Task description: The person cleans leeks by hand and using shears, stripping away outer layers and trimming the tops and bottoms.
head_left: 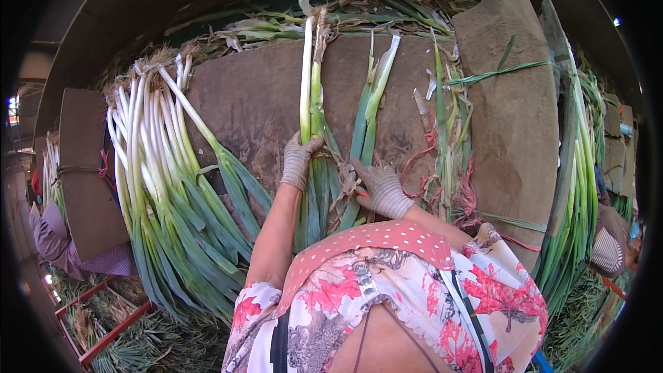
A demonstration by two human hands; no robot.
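Observation:
Both my hands wear striped, soiled gloves. My left hand (299,159) is closed around the stalks of a long green onion (306,80) with a clean white shank; beside it stands another stalk with dry brown outer leaves. My right hand (382,190), fingers partly spread, touches the dry leaves and a green leaf to its left; whether it grips them cannot be told. Just above it lie peeled-off green leaves (370,109). To the left, a pile of cleaned green onions (150,150) lies with roots away from me and green tops towards me.
A brown work board (248,93) lies before me. Upright boards (510,114) stand at the right, tied with green cord, and at the left (85,166). Scraps of leaves (290,28) line the far edge. Pink twine (467,191) hangs at the right. People sit beyond both side boards.

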